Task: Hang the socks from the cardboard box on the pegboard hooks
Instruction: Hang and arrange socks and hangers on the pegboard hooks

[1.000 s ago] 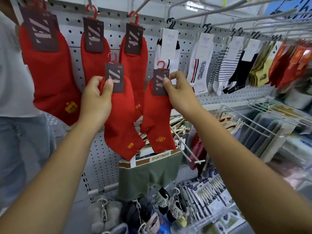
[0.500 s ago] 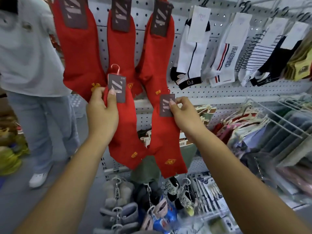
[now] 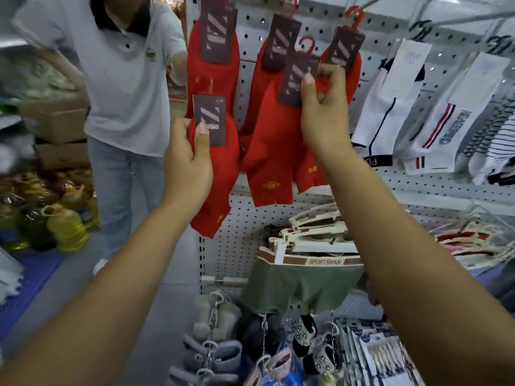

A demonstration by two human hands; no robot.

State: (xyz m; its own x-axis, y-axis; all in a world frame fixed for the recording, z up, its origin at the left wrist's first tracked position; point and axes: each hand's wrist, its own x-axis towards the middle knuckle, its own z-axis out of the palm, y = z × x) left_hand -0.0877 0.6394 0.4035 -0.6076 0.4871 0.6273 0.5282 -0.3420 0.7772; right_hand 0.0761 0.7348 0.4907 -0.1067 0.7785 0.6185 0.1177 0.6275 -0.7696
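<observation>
Hanging step in hand. Right hand [image 3: 323, 107] pinches a red sock pair [image 3: 276, 151] by its card at one o'clock, below the pegboard hook [image 3: 370, 2]; left hand [image 3: 189, 160] grasps another pair [image 3: 220, 176] at ten o'clock. Next move likely calls for lifting the red hanger loop [image 3: 306, 44] onto the hook.

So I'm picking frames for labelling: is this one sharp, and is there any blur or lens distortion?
Head view: sharp mid-frame, where the left hand and right hand pinch dark-carded red socks; motion blur smears the left edge and the yellow oil bottles; wide-angle bending curves the white pegboard; lighting even.
</observation>
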